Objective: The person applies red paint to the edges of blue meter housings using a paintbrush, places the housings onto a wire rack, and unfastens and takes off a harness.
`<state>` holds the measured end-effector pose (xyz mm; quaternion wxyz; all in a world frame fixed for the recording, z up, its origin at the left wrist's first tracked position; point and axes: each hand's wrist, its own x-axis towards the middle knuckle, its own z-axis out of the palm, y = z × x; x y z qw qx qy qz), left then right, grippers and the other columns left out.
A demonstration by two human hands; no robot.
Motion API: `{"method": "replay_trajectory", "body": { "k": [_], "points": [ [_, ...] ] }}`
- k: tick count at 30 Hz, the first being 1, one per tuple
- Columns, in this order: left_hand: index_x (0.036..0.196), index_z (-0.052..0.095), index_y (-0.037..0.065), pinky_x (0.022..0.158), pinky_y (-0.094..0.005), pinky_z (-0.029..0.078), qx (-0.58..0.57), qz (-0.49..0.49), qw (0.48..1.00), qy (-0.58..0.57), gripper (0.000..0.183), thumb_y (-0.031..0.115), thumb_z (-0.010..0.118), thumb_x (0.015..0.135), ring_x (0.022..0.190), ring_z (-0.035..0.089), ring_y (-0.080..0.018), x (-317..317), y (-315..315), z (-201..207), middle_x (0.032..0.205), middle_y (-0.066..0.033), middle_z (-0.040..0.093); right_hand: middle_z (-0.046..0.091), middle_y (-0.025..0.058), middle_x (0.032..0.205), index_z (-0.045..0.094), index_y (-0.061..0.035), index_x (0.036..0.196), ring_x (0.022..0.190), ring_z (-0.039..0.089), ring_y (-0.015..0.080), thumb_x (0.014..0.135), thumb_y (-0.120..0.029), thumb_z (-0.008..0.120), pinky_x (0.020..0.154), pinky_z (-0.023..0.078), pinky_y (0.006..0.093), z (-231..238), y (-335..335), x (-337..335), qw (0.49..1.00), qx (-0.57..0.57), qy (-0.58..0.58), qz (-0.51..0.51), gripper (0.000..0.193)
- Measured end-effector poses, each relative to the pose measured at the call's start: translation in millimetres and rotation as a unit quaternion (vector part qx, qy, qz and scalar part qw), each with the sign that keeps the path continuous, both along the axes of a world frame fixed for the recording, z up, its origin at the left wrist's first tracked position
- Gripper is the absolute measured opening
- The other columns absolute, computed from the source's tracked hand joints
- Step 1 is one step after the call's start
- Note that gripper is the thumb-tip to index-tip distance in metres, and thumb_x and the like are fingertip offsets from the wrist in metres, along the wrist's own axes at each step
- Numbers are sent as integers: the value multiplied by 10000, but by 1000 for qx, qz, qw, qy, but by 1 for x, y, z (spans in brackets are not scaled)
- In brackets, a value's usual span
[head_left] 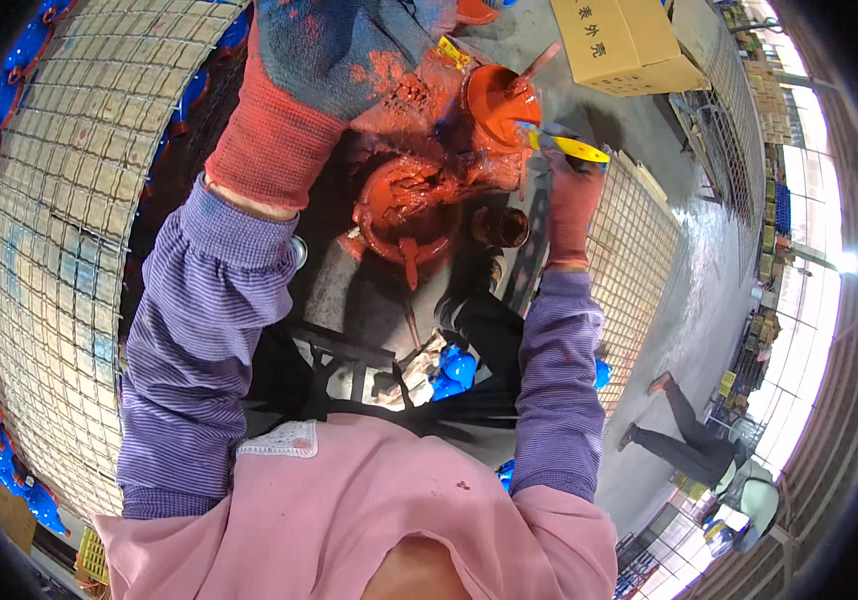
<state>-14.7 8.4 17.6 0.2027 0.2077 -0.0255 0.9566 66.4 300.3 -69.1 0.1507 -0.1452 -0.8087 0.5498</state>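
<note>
My left hand, in a dark grey-blue glove with a red cuff, reaches to the top edge. Its fingertips run out of view, so whether it grips anything does not show. Gloved in dark and red, my right hand is closed around a yellow-handled paintbrush. The brush's head points left, over the edge of a red-coated pot with a stick standing in it. Nearer to me sits a second pot, thickly crusted with red paint. Beside it lies a dark red-stained jar.
Wire mesh panels flank me, the left one lined with blue pieces, the right one lower. A cardboard box stands at the far right. Blue pieces lie below my lap. Another person is on the floor area at right.
</note>
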Motion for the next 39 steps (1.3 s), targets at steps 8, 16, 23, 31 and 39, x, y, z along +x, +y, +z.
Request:
{"method": "replay_trajectory", "body": {
  "k": [8, 16, 23, 31, 39],
  "points": [
    [1346, 464, 86, 764, -373, 554, 97, -110, 989, -11, 620, 508, 576, 905, 899, 593, -266, -3, 5, -4, 1207, -179, 564, 703, 10, 899, 714, -36, 997, 761, 618, 76, 807, -73, 751, 638, 520, 238, -37, 3, -25, 997, 71, -27, -6, 197],
    [1351, 465, 97, 782, -376, 548, 83, -125, 984, -92, 626, 517, 580, 902, 933, 585, -269, 8, 2, 7, 1220, -169, 565, 720, 31, 926, 708, -52, 1008, 799, 633, 82, 824, -62, 708, 733, 500, 235, -15, 4, -6, 994, 100, -2, 33, 184],
    [1426, 333, 75, 787, -401, 572, -29, -72, 996, -50, 738, 497, 611, 888, 1053, 556, -281, -13, 4, -18, 1346, -201, 448, 709, 92, 954, 677, -65, 1055, 849, 677, 237, 831, -131, 673, 746, 517, 310, 11, 22, 8, 958, 253, -39, 130, 233],
    [1355, 400, 44, 906, -389, 544, -313, 26, 949, -23, 545, 231, 649, 908, 1137, 578, -267, 36, 32, -27, 1278, -101, 522, 601, 100, 1129, 500, -58, 1285, 823, 657, 216, 969, -285, 539, 720, 552, 321, 67, 25, 55, 965, -247, 80, -16, 391],
    [1442, 273, 57, 989, -369, 462, -521, 145, 817, 200, 1020, 98, 869, 614, 1190, 527, -211, 95, 79, -3, 1312, -95, 495, 595, 83, 1030, 576, 54, 1158, 754, 599, 164, 932, -334, 580, 641, 496, 300, 111, 33, 97, 975, -99, 197, -31, 449]
  ]
}}
